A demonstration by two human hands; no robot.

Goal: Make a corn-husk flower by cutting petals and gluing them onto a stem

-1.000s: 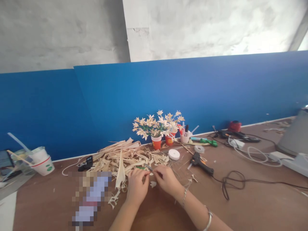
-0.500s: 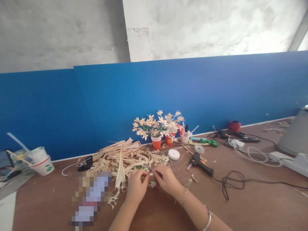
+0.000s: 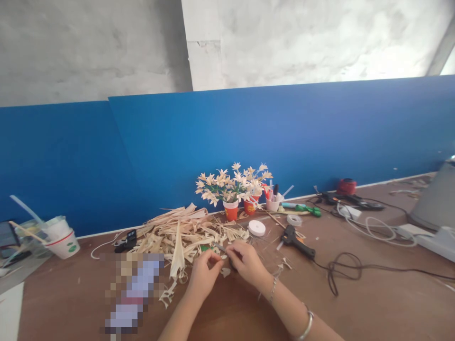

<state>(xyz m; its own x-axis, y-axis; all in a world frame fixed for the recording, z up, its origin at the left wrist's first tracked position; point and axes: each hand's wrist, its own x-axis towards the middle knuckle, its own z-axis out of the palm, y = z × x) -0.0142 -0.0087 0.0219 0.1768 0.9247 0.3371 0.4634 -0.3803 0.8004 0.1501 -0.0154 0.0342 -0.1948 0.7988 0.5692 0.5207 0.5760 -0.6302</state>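
Note:
My left hand (image 3: pixel 205 271) is closed in a pinch, thumb against forefinger, on a small pale piece of corn husk (image 3: pixel 223 256). Just to its right, my right hand (image 3: pixel 247 263) is wrapped round what look like scissors; their grey blade (image 3: pixel 219 246) points up and left, and the handles are mostly hidden by the fingers. Under the hands a pale scrap (image 3: pixel 225 272) lies on the table. Beyond them spreads a heap of dry corn husk (image 3: pixel 177 227). Husk flowers (image 3: pixel 222 180) stand in a red paper cup (image 3: pixel 231 211) behind the heap.
A black glue gun (image 3: pixel 296 241) lies to the right, its cord looping over the brown table (image 3: pixel 277 312). Nearer the blue partition (image 3: pixel 159 156) are a white tape roll (image 3: pixel 256 228), a clear tape roll (image 3: pixel 294 220) and a pen cup (image 3: pixel 272 204). A white cup (image 3: pixel 64 244) stands left.
My left hand has shifted slightly right. My right hand has turned a little, and more of the dark scissor handle shows beneath it. The things on the table stay put.

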